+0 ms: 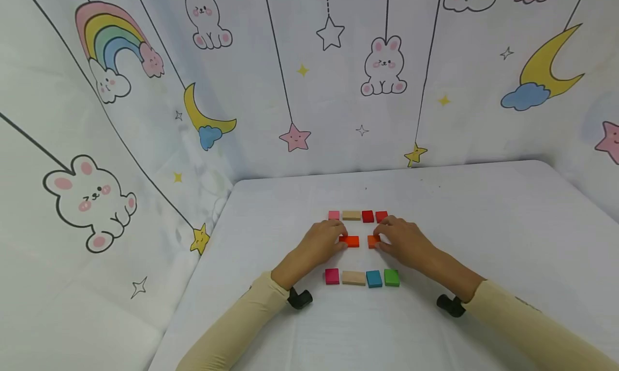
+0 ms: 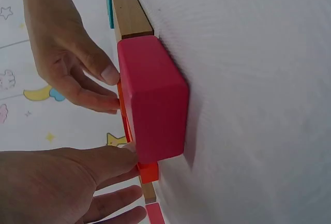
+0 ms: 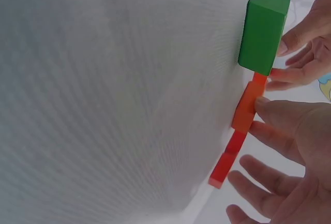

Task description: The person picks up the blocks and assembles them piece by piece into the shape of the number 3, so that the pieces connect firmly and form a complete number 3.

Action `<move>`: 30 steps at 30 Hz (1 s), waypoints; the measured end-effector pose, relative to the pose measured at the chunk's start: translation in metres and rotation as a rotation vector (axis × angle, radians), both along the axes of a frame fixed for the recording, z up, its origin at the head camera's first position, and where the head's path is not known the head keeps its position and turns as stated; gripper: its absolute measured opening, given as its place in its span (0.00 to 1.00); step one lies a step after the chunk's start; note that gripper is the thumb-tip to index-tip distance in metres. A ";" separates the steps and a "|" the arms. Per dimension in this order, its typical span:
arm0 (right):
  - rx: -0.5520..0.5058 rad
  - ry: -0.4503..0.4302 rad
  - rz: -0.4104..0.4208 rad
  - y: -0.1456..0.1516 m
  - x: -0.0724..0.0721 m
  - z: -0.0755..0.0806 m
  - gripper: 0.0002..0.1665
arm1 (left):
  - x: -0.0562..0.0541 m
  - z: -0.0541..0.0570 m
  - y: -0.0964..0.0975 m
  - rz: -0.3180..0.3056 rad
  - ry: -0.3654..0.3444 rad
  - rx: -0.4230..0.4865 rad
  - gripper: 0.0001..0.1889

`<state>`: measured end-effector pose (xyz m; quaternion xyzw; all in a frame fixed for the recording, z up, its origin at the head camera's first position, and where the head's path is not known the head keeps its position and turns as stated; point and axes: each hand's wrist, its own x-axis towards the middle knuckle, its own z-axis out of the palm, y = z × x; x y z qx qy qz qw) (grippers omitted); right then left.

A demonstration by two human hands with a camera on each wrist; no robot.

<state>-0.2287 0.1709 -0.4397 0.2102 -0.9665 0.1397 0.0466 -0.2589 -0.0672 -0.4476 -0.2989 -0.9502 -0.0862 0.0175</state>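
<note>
In the head view my left hand (image 1: 319, 243) pinches a red-orange block (image 1: 352, 242) by its left end. Across a small gap, my right hand (image 1: 406, 242) pinches an orange block (image 1: 373, 242) between thumb and fingers. Both blocks lie on the white table. The right wrist view shows the right thumb on the near side of the orange block (image 3: 245, 107), with the outer fingers spread. In the left wrist view a crimson block (image 2: 158, 100) hides much of the red-orange block (image 2: 149, 172), beside the left thumb.
Nearer me lies a row of a crimson block (image 1: 332, 276), a wooden block (image 1: 353, 278), a blue block (image 1: 374, 279) and a green block (image 1: 391, 277). Behind the hands sit a pink block (image 1: 333, 215), another wooden block (image 1: 351, 215) and two red blocks (image 1: 367, 216). Printed curtains border the table.
</note>
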 end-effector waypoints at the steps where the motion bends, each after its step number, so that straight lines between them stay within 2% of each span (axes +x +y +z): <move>1: -0.002 -0.003 -0.002 -0.001 0.000 0.000 0.19 | 0.000 0.000 0.000 -0.002 0.001 -0.001 0.15; 30: -0.026 -0.006 0.014 -0.010 -0.006 -0.004 0.17 | -0.001 -0.002 0.005 -0.002 -0.025 0.014 0.15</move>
